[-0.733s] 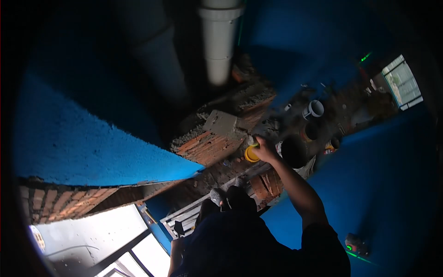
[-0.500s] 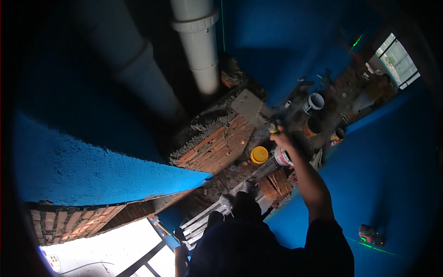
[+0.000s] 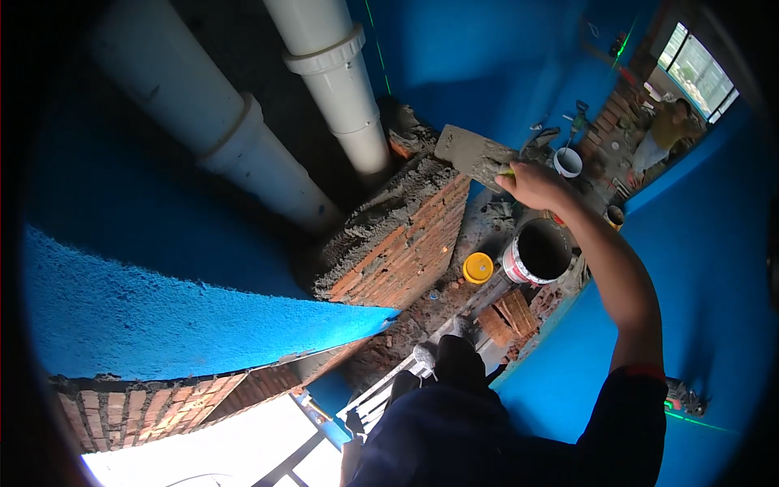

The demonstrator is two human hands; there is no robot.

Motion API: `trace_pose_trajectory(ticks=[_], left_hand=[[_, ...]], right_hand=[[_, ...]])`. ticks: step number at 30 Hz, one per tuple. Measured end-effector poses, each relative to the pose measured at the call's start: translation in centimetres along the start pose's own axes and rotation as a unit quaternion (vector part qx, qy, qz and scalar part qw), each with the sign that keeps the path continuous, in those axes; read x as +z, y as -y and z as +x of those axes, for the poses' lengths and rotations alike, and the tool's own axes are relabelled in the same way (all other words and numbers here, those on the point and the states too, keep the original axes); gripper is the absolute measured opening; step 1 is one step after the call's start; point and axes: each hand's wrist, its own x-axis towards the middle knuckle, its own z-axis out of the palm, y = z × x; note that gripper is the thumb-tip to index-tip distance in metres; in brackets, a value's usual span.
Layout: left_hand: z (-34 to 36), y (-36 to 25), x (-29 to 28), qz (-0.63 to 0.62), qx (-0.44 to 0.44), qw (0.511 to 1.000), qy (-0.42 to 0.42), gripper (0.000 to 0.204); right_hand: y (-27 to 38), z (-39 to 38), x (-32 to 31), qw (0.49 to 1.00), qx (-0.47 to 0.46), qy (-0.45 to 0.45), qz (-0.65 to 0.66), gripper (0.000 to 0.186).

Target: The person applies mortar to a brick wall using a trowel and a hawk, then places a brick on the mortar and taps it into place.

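My right hand point(image 3: 535, 185) is closed round the handle of a trowel point(image 3: 472, 152). Its broad, mortar-smeared blade is over the far end of a low brick wall point(image 3: 418, 235), close to the wet grey mortar point(image 3: 381, 207) along the wall's top. Below my right forearm stands a large white bucket point(image 3: 519, 260) with a dark inside. At the lower edge, what looks like my left hand point(image 3: 351, 456) shows only in part beside a dark shape, against glaring light; its fingers cannot be made out.
Two thick white pipes point(image 3: 345, 89) point(image 3: 260, 154) rise behind the brick wall. Beside the bucket are a yellow-lidded tub point(image 3: 478, 268) and loose bricks point(image 3: 507, 318). A laser level point(image 3: 686, 398) throws a green line on the right. Farther off, another person point(image 3: 665, 134) is near a window.
My right hand and the trowel have shifted right and farther away, the arm reaching out more. The whole view has moved and brightened, and the bucket shows more fully.
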Motion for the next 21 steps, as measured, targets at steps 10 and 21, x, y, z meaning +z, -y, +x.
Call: trace_pose_trajectory(ticks=[10, 21], left_hand=[[0.3, 1.1, 0.8, -0.009, -0.006, 1.0, 0.01, 0.022], [1.9, 4.5, 0.9, 0.19, 0.077, 0.976, 0.069, 0.03]], right_hand=[[-0.1, 0.7, -4.8, 0.959, 0.105, 0.07, 0.255, 0.05], [2.1, 2.6, -4.6, 0.79, 0.186, 0.269, 0.519, 0.047]])
